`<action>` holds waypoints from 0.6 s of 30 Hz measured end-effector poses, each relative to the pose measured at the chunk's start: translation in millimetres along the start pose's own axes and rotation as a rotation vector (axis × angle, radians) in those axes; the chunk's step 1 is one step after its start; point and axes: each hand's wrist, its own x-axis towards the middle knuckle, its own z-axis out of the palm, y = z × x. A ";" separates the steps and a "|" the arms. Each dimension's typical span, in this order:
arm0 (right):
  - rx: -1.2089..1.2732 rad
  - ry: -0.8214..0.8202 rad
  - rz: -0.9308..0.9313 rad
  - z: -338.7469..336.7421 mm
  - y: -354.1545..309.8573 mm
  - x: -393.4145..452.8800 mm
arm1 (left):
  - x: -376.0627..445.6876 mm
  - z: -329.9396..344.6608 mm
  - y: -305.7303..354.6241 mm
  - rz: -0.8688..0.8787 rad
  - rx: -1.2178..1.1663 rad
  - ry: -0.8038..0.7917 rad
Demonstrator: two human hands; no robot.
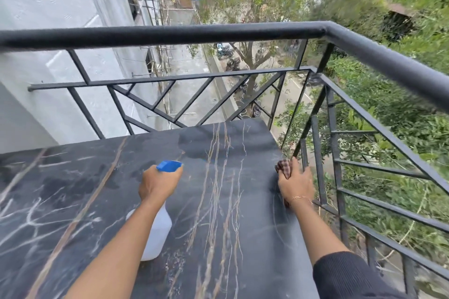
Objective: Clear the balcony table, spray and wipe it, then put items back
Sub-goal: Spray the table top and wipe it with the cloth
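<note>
Outdoors, we start at nine o'clock, where a pale plastered wall (48,7) rises rough and matte behind the black metal railing (170,34), whose round top bar runs across to a corner at about one o'clock and then slants down toward three. Under it, thin flat bars cross in diagonals.

Below the railing lies our worktop (73,189), a dark polished slab veined in white at the left and in tan streaks through the middle; a duller wet-looking patch sits near its far edge at twelve o'clock.

Left of centre, our left hand (158,183) has its grip clenched round the neck of the spray bottle (158,230), a translucent white plastic body with a blue trigger head pointing toward twelve o'clock. Our forearm hides part of the bottle, and we cannot tell whether its base touches the slab.

Toward three o'clock, our right hand (295,185), a thin chain on its wrist, presses flat on a checked brown cloth (284,167) at the worktop's right edge, just beside the railing bars; only a bunched end of the fabric shows past the fingers.

Beyond the bars, leafy green trees (401,104) fill the right.
</note>
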 end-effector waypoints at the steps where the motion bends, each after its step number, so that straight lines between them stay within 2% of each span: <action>1: -0.085 -0.024 0.036 6.1 4.9 -0.5 | 2.6 0.7 0.3 0.004 -0.011 0.008; 4: -0.241 -0.039 0.070 24.7 12.8 0.0 | 9.3 3.9 3.3 0.006 -0.018 0.032; 10: -0.308 0.029 0.024 44.0 0.3 21.8 | 27.4 6.5 7.6 -0.008 -0.107 0.073; 15: -0.303 0.039 -0.065 62.0 -34.6 44.0 | 35.3 7.2 2.4 -0.023 -0.167 0.088; 18: -0.306 0.013 -0.179 78.7 -68.3 44.2 | 35.8 6.6 1.5 -0.030 -0.201 0.090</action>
